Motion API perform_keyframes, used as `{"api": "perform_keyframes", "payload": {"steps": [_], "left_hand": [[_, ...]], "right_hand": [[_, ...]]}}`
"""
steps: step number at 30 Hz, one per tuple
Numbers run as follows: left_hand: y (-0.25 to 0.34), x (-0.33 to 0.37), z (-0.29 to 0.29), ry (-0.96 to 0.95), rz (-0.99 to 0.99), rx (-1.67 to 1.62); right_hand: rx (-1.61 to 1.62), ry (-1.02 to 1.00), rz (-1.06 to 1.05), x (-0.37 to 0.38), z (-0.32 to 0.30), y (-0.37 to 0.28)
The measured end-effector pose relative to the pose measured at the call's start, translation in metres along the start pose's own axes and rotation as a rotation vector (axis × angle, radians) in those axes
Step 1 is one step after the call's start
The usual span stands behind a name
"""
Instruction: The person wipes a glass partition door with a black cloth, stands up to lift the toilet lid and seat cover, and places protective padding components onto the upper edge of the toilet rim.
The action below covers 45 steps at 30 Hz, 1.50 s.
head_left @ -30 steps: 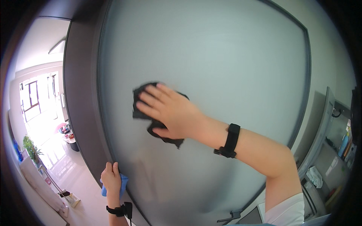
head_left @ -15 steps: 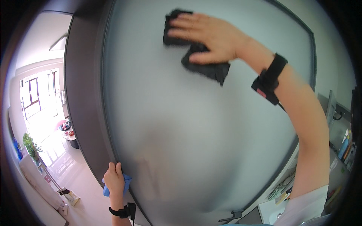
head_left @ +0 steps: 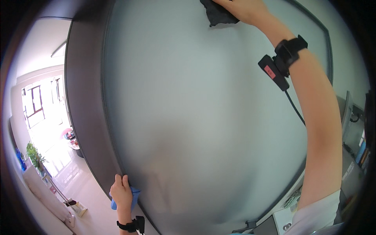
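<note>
A large frosted glass door panel (head_left: 188,90) in a dark frame (head_left: 87,90) fills the middle of the head view. At its top edge my right hand (head_left: 250,11) presses a black cloth (head_left: 219,15) against the glass; the fingertips and part of the cloth are cut off by the picture's upper rim. Low on the left, my left hand (head_left: 122,192) is closed at the frame's edge with a blue cloth (head_left: 136,194) bunched in it. Each wrist wears a black strap with a small device.
Beyond the frame at the left lies a bright room with a green plant (head_left: 34,154) and a windowed wall. A dark door handle (head_left: 248,226) sits low on the door. At the lower right are a white basin (head_left: 282,220) and shelves with bottles (head_left: 361,150).
My right hand and the black cloth have slid up and to the right across the glass, partly out of the picture. My left hand stays at the frame's edge with the blue cloth.
</note>
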<state>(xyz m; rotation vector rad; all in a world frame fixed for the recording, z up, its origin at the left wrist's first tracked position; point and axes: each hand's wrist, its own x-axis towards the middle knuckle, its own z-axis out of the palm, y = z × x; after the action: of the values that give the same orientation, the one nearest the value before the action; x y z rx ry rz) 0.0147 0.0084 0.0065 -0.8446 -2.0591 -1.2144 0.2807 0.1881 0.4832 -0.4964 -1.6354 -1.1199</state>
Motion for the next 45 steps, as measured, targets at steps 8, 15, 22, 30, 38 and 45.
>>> {"api": "perform_keyframes", "payload": {"steps": [8,15,22,30,38,45], "left_hand": [[0.000,0.004,0.005,-0.041,0.023,0.021],[-0.003,0.007,0.005,-0.018,0.006,0.041],[-0.006,0.007,0.002,-0.037,-0.003,0.033],[-0.007,0.006,0.004,-0.021,-0.039,0.033],[0.000,0.000,0.010,0.025,-0.064,-0.035],[0.003,-0.003,0.004,0.078,-0.080,-0.012]], "right_hand": [[-0.143,0.095,0.319,-0.092,0.005,-0.018],[0.137,0.057,-0.037,-0.202,-0.011,-0.040],[0.267,-0.345,-0.303,-0.281,-0.040,-0.037],[0.361,-0.584,-0.785,-0.236,-0.046,0.031],[-0.012,-0.236,-0.715,-0.130,-0.053,0.103],[-0.027,-0.182,-0.310,-0.063,-0.040,0.123]]}}
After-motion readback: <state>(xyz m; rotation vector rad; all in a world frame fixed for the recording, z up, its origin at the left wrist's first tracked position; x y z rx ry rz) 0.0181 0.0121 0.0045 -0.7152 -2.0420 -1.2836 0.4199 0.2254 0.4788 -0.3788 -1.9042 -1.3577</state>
